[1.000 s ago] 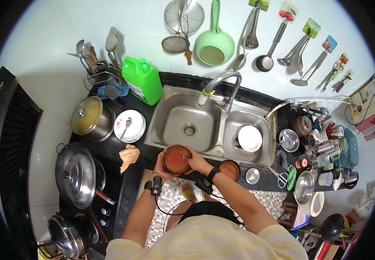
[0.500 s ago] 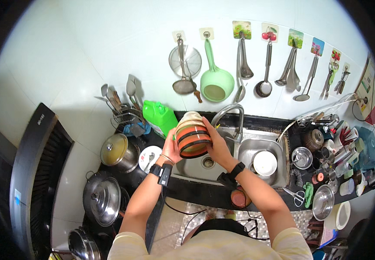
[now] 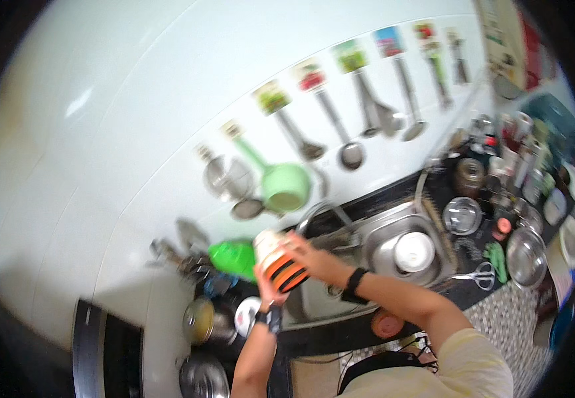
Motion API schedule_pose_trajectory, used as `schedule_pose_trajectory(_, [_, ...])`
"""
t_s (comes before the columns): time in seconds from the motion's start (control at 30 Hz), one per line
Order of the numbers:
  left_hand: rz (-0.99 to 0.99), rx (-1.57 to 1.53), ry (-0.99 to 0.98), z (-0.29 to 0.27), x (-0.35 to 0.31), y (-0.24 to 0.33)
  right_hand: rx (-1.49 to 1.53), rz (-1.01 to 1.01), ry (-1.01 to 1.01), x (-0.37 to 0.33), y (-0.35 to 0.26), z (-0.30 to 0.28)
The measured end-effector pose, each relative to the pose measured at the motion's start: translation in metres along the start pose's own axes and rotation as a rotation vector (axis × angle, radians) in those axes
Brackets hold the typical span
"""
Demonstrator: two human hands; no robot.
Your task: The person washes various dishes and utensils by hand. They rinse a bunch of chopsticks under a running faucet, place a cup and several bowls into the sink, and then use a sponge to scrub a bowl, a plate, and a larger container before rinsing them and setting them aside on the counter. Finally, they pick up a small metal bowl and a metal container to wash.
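Note:
Between my two hands is a stack of nested bowls (image 3: 283, 270), orange with black bands at one end and cream at the other. It is tilted and held over the left part of the steel sink (image 3: 314, 302). My left hand (image 3: 267, 286) grips the stack from the left and below, its fingers partly hidden. My right hand (image 3: 312, 260) is wrapped round its right side. The picture is blurred by motion. Just left of the stack lies a bright green jug (image 3: 231, 259). A curved tap (image 3: 324, 209) stands behind my right hand.
A white bowl (image 3: 413, 252) sits in the right basin. Scissors (image 3: 480, 275), a steel bowl (image 3: 526, 257) and crowded jars stand to the right. A lidded pot (image 3: 209, 322) is at the left. A green ladle pan (image 3: 285, 187) and several utensils hang on the wall.
The whole view has turned and shifted, with more of the right counter's side now nearer. Both hands keep hold of the bowl stack, which now leans more to the left.

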State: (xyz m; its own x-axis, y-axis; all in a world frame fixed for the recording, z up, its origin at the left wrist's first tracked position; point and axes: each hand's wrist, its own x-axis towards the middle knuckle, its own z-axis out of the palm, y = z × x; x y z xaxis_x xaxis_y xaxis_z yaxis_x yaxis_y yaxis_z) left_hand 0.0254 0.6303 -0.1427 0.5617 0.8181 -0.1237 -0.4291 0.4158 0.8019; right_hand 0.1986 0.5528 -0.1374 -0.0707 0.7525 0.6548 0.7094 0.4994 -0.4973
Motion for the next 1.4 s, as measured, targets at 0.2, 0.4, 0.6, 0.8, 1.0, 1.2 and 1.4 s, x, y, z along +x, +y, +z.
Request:
schedule_pose_trajectory(0.2, [-0.115, -0.005, -0.113, -0.017, 0.025, -0.002, -0.071, 0.033, 0.075, 0.001, 0.004, -0.01])
schedule_pose_trajectory(0.4, [-0.097, -0.064, -0.169, -0.012, 0.031, 0.002, -0.091, 0.055, -0.012, 0.004, 0.006, -0.007])
schedule_pose_trajectory(0.6, [0.003, -0.153, 0.018, -0.012, 0.033, -0.011, -0.163, 0.005, -0.026, 0.009, 0.006, -0.003])
schedule_pose_trajectory(0.8, [0.065, -0.109, 0.105, 0.0, 0.025, -0.016, -0.136, -0.06, 0.037, 0.001, 0.005, -0.005])
schedule_pose_trajectory(1.0, [0.068, -0.089, 0.153, 0.007, 0.021, -0.009, -0.086, -0.069, 0.06, -0.001, 0.009, -0.001])
schedule_pose_trajectory(1.2, [0.104, -0.084, 0.134, 0.008, 0.027, -0.005, -0.086, -0.095, 0.028, 0.0, 0.013, -0.005])
schedule_pose_trajectory(1.4, [0.112, -0.059, 0.086, 0.009, 0.033, 0.002, -0.085, -0.139, 0.085, -0.001, 0.015, -0.008])
